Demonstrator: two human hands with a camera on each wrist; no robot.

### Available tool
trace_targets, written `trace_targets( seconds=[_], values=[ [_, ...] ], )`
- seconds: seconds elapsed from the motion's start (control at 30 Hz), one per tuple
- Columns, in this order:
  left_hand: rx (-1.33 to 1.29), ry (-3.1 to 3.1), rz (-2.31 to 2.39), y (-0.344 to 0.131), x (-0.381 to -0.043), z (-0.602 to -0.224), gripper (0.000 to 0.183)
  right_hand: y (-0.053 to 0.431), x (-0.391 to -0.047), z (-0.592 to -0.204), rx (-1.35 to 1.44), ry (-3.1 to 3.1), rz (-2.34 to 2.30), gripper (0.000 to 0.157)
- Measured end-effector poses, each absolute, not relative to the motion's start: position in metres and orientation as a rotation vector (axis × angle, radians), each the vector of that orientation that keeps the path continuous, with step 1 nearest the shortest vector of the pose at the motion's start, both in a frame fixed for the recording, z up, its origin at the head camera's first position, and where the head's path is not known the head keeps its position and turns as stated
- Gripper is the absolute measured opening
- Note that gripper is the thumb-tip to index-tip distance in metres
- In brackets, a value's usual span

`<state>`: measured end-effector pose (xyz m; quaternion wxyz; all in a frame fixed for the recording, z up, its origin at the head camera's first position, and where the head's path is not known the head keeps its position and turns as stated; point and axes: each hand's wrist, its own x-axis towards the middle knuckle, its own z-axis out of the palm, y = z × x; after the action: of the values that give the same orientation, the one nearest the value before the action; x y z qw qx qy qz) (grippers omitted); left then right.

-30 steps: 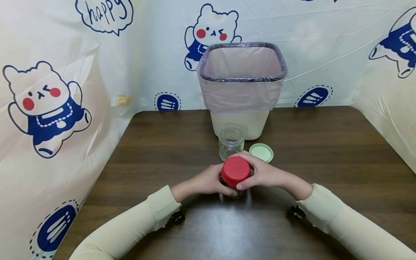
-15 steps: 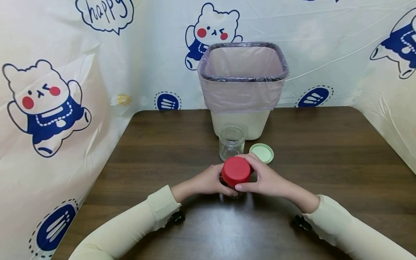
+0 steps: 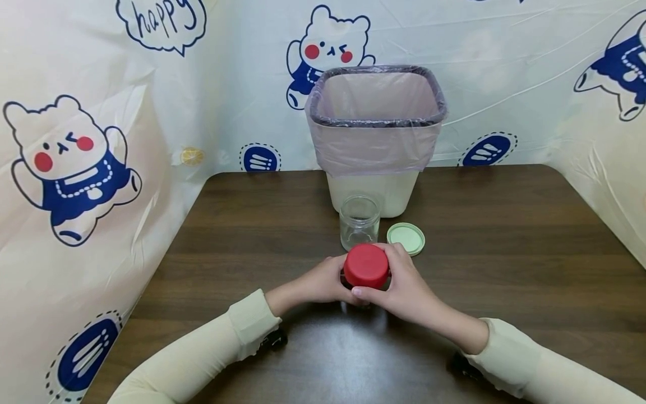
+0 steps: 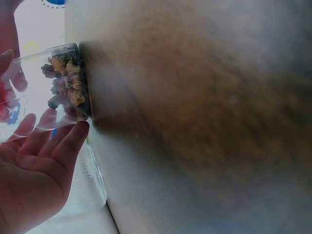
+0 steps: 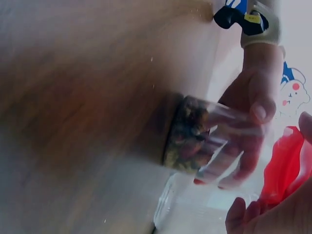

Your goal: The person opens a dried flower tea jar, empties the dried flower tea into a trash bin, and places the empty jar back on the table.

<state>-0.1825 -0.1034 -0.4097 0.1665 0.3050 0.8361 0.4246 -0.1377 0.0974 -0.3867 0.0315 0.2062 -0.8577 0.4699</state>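
Observation:
A clear jar (image 4: 67, 83) with dried flowers in its lower part stands upright on the table. My left hand (image 3: 325, 282) grips its body from the left, the fingers wrapped along the side. On top sits a red lid (image 3: 367, 266), which my right hand (image 3: 411, 289) holds with the thumb at the near side and fingers at the far side. In the right wrist view, the red lid is right at the jar's mouth, and the left fingers show through the clear wall. From the head view, the lid and hands hide most of the jar.
Just behind the hands stands an open glass jar (image 3: 358, 224). A pale green lid (image 3: 406, 238) lies to its right. Farther back is a bin (image 3: 373, 151) lined with a purple bag, against a printed cloth (image 3: 242, 84). The brown table (image 3: 242, 224) extends to both sides.
My right hand has turned around the red lid, its thumb shifting left along the near side and its fingers drawing back from the far side. My left hand stays in place on the jar.

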Motion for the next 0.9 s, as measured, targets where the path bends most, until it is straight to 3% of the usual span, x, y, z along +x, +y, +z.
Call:
trace_targets(
  seconds=[0.4, 0.9],
  values=[
    [0.847, 2.367, 1.201, -0.103, -0.182, -0.409, 0.058, 0.098, -0.141, -0.386, 0.646, -2.624, 1.505, 0.069],
    [0.857, 2.366, 1.216, -0.103, -0.181, -0.407, 0.055, 0.118, -0.173, -0.383, 1.120, -2.623, 1.762, 0.066]
  ],
)
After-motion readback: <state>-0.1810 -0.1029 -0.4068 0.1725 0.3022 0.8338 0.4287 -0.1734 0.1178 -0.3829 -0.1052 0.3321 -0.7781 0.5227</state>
